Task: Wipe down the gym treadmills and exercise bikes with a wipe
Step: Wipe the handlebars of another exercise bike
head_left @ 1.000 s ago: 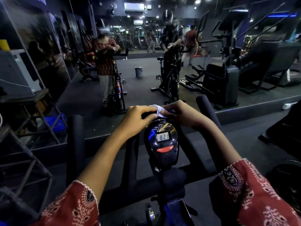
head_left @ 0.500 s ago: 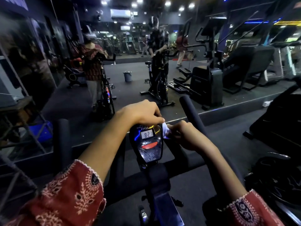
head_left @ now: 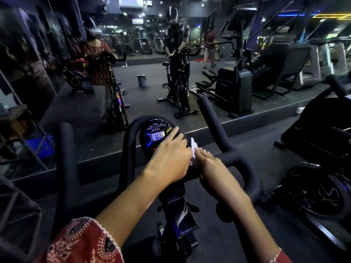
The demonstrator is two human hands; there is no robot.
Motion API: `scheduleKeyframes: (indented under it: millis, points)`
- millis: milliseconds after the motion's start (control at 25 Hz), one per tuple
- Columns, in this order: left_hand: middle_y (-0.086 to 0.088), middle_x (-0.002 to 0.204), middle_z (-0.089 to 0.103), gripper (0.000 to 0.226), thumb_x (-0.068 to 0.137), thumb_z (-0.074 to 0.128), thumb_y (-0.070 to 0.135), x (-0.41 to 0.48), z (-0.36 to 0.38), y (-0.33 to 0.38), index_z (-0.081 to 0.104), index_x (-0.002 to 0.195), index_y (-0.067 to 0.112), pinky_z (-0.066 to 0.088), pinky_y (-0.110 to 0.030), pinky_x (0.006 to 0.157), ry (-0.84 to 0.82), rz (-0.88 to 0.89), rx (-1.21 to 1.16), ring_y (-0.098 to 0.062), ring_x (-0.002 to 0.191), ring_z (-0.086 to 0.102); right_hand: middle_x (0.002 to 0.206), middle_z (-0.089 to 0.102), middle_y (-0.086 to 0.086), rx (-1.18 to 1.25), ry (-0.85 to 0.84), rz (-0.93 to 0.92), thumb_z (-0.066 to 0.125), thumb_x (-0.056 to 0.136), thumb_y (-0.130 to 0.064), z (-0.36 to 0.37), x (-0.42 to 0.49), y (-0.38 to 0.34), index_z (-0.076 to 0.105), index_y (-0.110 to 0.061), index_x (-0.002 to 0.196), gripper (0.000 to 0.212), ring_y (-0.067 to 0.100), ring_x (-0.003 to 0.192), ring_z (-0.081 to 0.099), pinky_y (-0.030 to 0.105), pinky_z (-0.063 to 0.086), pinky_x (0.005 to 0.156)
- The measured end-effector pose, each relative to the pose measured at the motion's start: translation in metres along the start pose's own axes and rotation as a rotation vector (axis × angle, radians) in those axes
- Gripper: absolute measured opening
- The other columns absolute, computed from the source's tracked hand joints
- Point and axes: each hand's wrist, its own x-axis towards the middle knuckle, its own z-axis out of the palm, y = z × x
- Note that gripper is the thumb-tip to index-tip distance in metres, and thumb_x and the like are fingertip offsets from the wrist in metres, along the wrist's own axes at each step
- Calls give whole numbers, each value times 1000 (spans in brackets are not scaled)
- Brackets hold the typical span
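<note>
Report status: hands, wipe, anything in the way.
Left hand open, fingers flat across bike console. Right hand pinches wipe beside console. No obstruction seen.

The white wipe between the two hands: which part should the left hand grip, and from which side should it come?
Probably the free upper flap of the wipe, pinched from the console side. It stands upright above the right hand, which seems to hold its lower part; the left hand lies beside it.

Right hand [head_left: 209, 165] pinches a wipe [head_left: 193, 148] beside the bike console [head_left: 152, 133].
</note>
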Motion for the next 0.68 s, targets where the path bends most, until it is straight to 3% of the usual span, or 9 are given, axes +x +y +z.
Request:
scheduleKeyframes:
  millis: [80, 160, 240, 280, 400, 480, 560, 680]
  points:
    - [-7, 100, 68, 42, 69, 77, 36, -19, 12, 5, 70, 102, 10, 27, -35, 111, 172, 34, -75, -25, 110, 60, 148, 38, 2, -64, 44, 62, 39, 88, 5, 8, -15, 3, 28, -21, 149, 67, 24, 132, 41, 30, 44, 93]
    - [-6, 94, 72, 51, 50, 89, 32, -38, 25, 9, 74, 93, 9, 45, -36, 98, 251, 55, -176, -25, 101, 67, 134, 56, 3, -91, 123, 31, 47, 84, 5, 6, -29, 6, 53, -22, 133, 56, 23, 115, 57, 26, 44, 80]
    - [-8, 101, 72, 53, 51, 89, 26, -55, 35, 14, 74, 99, 7, 46, -41, 94, 265, 57, -258, -26, 104, 66, 110, 69, 4, 114, 234, -46, 56, 78, 10, 1, -37, 1, 66, -19, 116, 49, 25, 100, 63, 25, 43, 73]
    - [-9, 105, 71, 50, 56, 87, 22, -63, 35, 15, 73, 101, 7, 45, -43, 94, 277, 52, -296, -26, 105, 66, 108, 67, 5, 162, 263, -31, 56, 79, 10, 0, -39, -3, 63, -19, 119, 50, 26, 99, 61, 27, 41, 70]
    - [-10, 111, 70, 36, 72, 64, 26, -88, 40, 13, 73, 102, 8, 43, -45, 94, 303, -43, -376, -25, 101, 67, 132, 39, 1, -20, 95, 152, 42, 89, 3, 14, -40, -20, 38, -20, 137, 53, 27, 111, 47, 33, 34, 68]
    - [-11, 111, 69, 42, 77, 51, 31, -108, 44, 4, 73, 103, 7, 46, -48, 91, 289, -164, -463, -26, 98, 68, 139, 31, 1, -112, 88, 186, 43, 92, -4, 22, -43, -45, 32, -17, 138, 49, 24, 116, 46, 33, 39, 71]
    - [-14, 113, 68, 39, 77, 57, 28, -127, 50, -7, 72, 104, 4, 49, -49, 89, 294, -292, -524, -29, 101, 67, 148, 27, 5, -119, 128, 87, 49, 94, -8, 36, -51, -74, 24, -12, 146, 58, 25, 131, 36, 31, 46, 79]
    - [-11, 130, 59, 43, 74, 76, 9, -153, 58, -16, 67, 115, 2, 45, -40, 98, 291, -443, -599, -28, 118, 57, 154, 23, -1, -21, 15, -96, 49, 88, 1, 39, -61, -92, 25, -20, 148, 67, 33, 142, 14, 34, 39, 86]
